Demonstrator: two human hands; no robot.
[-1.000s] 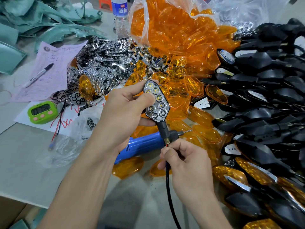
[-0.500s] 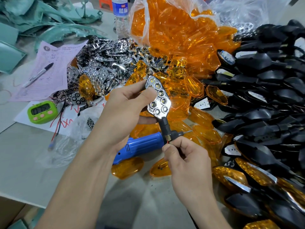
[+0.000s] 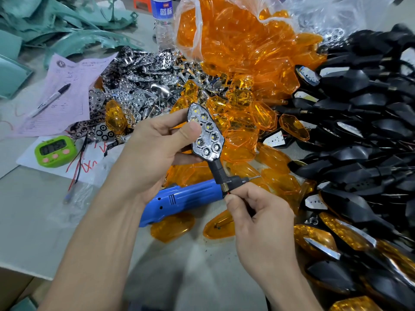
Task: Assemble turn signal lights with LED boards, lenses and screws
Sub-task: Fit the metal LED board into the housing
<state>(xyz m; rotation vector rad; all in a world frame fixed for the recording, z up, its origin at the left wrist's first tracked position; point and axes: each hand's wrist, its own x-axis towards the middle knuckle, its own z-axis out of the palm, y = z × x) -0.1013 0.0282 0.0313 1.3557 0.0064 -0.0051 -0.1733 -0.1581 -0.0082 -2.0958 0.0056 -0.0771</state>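
Head view: light's (image 3: 205, 133) cable below right hand (image 3: 262, 223) no longer shows.

Bright, even light falls from overhead, leaving only a soft, pale shadow on the grey bench (image 3: 33, 221) beneath the forearms. White glare flares on the crumpled clear plastic bag (image 3: 336, 16) at the top and sparkles across the heap of chrome reflector plates (image 3: 143, 86). The centre is sharp. The wide lens bends the edges, where the piled black plastic housings (image 3: 370, 131) smear slightly.
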